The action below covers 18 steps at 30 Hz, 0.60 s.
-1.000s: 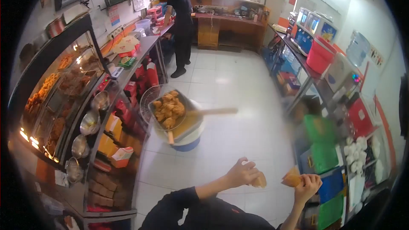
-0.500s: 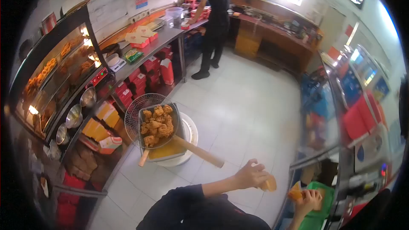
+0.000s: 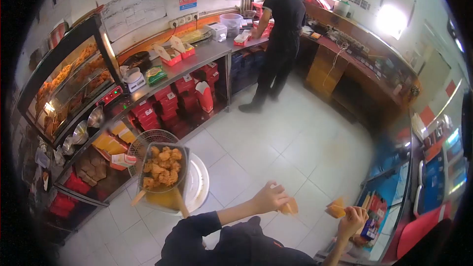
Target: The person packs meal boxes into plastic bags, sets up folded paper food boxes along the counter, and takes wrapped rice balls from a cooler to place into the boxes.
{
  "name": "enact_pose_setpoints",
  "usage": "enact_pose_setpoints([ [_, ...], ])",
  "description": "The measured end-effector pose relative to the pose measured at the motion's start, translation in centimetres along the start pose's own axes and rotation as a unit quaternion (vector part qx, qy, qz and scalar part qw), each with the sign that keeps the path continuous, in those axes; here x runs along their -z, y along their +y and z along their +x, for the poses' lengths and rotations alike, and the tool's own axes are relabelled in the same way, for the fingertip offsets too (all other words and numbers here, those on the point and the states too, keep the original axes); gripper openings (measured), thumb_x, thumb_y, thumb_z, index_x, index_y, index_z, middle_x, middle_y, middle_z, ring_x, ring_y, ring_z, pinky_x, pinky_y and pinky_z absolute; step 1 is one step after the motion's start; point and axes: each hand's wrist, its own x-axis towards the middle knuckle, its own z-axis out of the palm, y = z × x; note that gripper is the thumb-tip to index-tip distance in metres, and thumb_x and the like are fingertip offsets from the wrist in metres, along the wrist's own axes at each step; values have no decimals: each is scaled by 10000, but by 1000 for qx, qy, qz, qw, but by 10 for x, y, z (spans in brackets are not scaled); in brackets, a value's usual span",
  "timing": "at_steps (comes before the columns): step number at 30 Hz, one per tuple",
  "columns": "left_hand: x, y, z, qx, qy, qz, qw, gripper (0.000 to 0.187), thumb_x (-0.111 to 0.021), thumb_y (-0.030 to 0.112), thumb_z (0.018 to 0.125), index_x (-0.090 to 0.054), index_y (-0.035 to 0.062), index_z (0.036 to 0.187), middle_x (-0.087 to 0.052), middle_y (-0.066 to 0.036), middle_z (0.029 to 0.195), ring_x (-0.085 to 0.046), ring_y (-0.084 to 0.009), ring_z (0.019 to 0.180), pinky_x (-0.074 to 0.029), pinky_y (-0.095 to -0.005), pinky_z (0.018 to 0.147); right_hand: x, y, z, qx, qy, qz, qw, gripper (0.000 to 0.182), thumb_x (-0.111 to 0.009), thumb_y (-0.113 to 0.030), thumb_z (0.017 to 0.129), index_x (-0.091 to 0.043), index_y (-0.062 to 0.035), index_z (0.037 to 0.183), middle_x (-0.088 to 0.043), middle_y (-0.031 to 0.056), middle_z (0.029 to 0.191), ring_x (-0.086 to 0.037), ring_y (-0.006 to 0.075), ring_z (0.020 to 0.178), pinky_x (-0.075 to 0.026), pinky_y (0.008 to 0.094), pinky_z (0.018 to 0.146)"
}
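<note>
In front of my body, my left hand is closed around a tan-orange piece that may be bread. Farther right, my right hand grips another orange-yellow piece, smeared by motion; its exact kind does not show. The two pieces are apart, over the floor. To the left of my left arm, fried chicken pieces lie heaped in a wire strainer with a wooden handle. The strainer sits over a rectangular container on a white round base.
A co-worker stands at the back by the metal counter. A heated display case with chicken is on the left, with red boxes under the counter. At the right is a shelf with packages.
My view has turned, so the room has shifted. Both hands still hold their pieces; my right hand no longer appears over the green box. The co-worker remains at the counter.
</note>
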Motion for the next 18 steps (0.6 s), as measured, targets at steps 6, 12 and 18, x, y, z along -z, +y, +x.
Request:
enact_pose_setpoints([
  [6, -60, -75, 117, 29, -7, 5, 1000, 270, -631, 306, 583, -582, 201, 827, -540, 102, 765, -443, -96, 812, -254, -366, 794, -91, 71, 87, -15, -41, 17, 999, 46, -541, -32, 570, -510, -64, 559, -499, 30, 621, -459, 210, 689, -311, 322, 713],
  [12, -122, -155, 198, 100, 64, 53, 992, 252, -635, 320, 570, -579, 207, 788, -546, 116, 774, -442, -92, 791, -258, -366, 783, -215, 111, 198, 38, -99, 50, 993, 45, -535, -34, 554, -543, -75, 571, -521, 27, 633, -480, 205, 705, -329, 323, 728],
  [18, -125, -221, 220, 258, 66, 138, 954, 134, -578, 174, 597, -596, 204, 726, -574, 113, 785, -437, -102, 760, -259, -364, 765, -370, 76, 300, 176, -122, 163, 963, 92, -514, 9, 531, -534, -79, 548, -524, 7, 619, -492, 186, 667, -335, 320, 703],
])
